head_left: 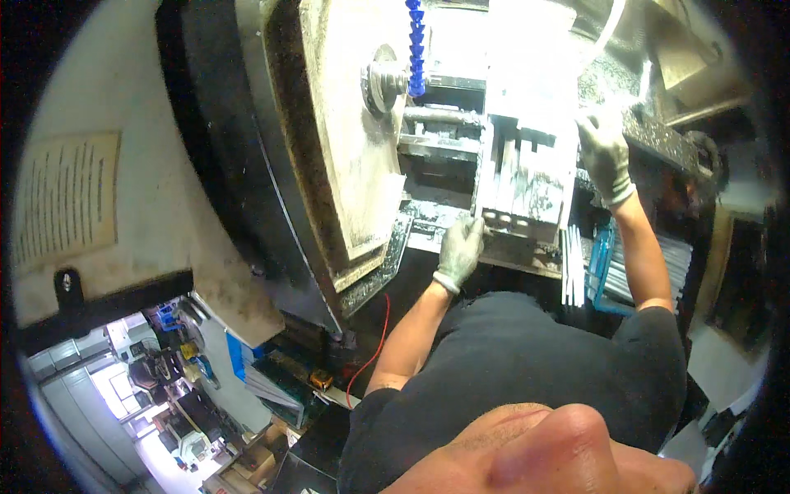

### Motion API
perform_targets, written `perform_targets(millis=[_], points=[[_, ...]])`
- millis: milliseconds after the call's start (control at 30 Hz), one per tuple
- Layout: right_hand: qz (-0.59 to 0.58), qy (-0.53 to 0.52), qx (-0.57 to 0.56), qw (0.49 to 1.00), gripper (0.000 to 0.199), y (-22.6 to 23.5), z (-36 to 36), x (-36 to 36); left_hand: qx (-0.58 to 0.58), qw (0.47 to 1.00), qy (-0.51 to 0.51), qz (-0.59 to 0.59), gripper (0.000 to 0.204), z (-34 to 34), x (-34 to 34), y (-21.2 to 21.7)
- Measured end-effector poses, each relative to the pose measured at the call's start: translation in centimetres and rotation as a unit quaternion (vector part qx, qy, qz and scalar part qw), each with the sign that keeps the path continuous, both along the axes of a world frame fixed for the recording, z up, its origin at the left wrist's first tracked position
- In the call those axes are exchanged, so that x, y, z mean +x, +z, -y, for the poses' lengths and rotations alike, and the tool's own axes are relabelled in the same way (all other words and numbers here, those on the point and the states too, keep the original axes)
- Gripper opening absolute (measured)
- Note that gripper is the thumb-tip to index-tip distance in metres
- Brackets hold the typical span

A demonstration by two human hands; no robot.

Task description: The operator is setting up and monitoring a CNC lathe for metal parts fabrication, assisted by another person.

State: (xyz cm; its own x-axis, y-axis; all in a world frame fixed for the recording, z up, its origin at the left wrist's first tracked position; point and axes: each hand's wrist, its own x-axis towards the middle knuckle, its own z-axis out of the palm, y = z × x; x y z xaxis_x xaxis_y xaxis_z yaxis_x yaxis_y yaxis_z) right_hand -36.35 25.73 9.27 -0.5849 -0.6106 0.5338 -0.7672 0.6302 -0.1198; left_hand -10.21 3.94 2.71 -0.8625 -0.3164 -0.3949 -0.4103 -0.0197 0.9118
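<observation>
Metal machine bed (527, 177), chip-strewn, inside a workshop.

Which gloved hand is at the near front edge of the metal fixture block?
The left hand. It touches the lower front edge of the metal fixture block, near the body, while the right hand reaches up at the block's far right side.

Paper sign (64, 200): rectangular, yellowed beige, rows of dark print, fixed flat on the pale machine panel (123, 99), far left of the left hand (459, 249) and a bit higher. A black knob (67, 284) sits just under its lower edge. No screens visible. Blue bin (605, 267) with white strips, below the right hand (605, 152) and right of the left hand; no label readable.
</observation>
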Motion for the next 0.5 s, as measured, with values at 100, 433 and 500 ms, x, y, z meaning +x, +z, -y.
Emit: perform_targets(millis=[100, 433, 500], points=[[0.021, 0.050, 0.012, 0.998, 0.036, 0.7, 0.2, 0.8, 0.000, 1.000, 0.013, 0.004, 0.035, -0.2, 0.3, -0.5], [0.041, 0.345, 0.150, 0.926, 0.046, 2.1, 12.1, 1.7, -0.038, 0.997, -0.009, 0.065, 0.038, 0.2, 0.0, 0.6], [-0.017, 0.311, 0.143, 0.939, 0.037, 1.2, 14.9, -0.7, -0.109, 0.994, 0.009, 0.006, 0.038, -0.3, 0.0, 0.2]])
